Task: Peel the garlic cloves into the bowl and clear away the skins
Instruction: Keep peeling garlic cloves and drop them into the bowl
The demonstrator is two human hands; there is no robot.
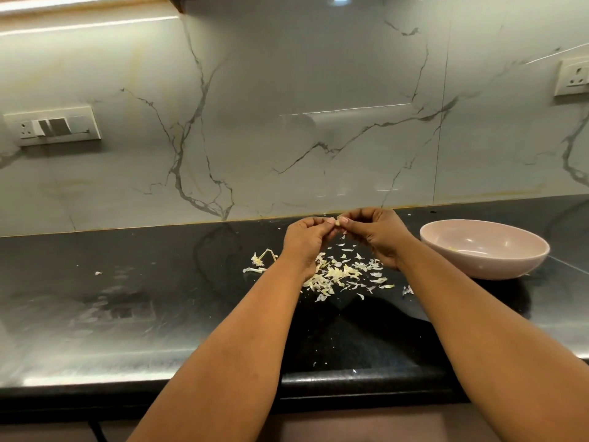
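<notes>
Left hand (306, 240) and right hand (373, 232) both pinch one garlic clove (338, 221) between fingertips, raised above the dark surface (159, 282). Loose skins (342, 274) scattered directly beneath the hands. Pink bowl (510, 266) just right of the right hand, pale bits inside.

The clove (337, 221) in the grip is mostly hidden by fingertips of both hands, too small to tell if skin remains. Below the grip, the left wrist covers part of the skins (344, 275). Right of the grip, the bowl (484, 248) holds pale bits too small to count.
</notes>
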